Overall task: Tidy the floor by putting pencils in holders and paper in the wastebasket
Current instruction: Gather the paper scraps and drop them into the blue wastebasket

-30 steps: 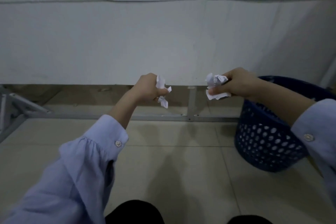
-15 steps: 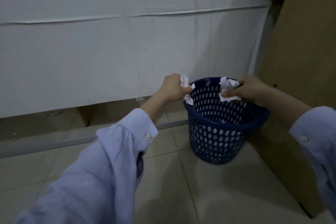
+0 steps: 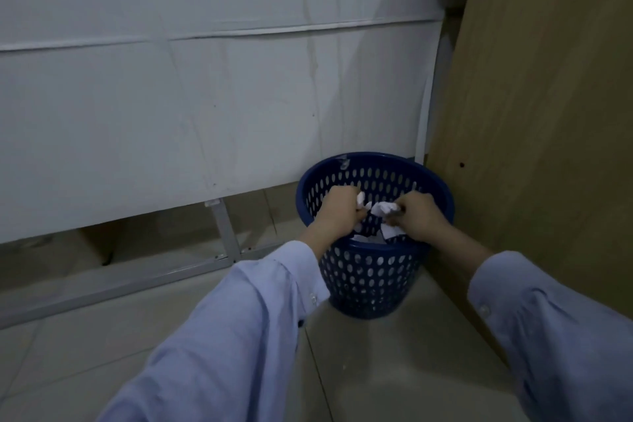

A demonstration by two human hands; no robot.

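A dark blue perforated wastebasket (image 3: 370, 279) stands on the tiled floor in the corner. Both my hands are over its mouth, just inside the rim. My left hand (image 3: 337, 212) grips a crumpled white paper ball (image 3: 360, 199). My right hand (image 3: 416, 216) grips another crumpled white paper (image 3: 385, 208). More white paper (image 3: 368, 239) lies inside the basket below my hands. No pencils or holders are in view.
A white panel (image 3: 171, 113) on a grey metal frame (image 3: 222, 233) rises behind the basket. A tall wooden board (image 3: 531, 130) stands close on the right, touching the basket's side. Grey floor tiles (image 3: 376, 370) spread in front.
Both hands have moved from beside the basket's rim to over its opening and lower into it, and closer together. The papers stay gripped. The camera has turned right and nearer.
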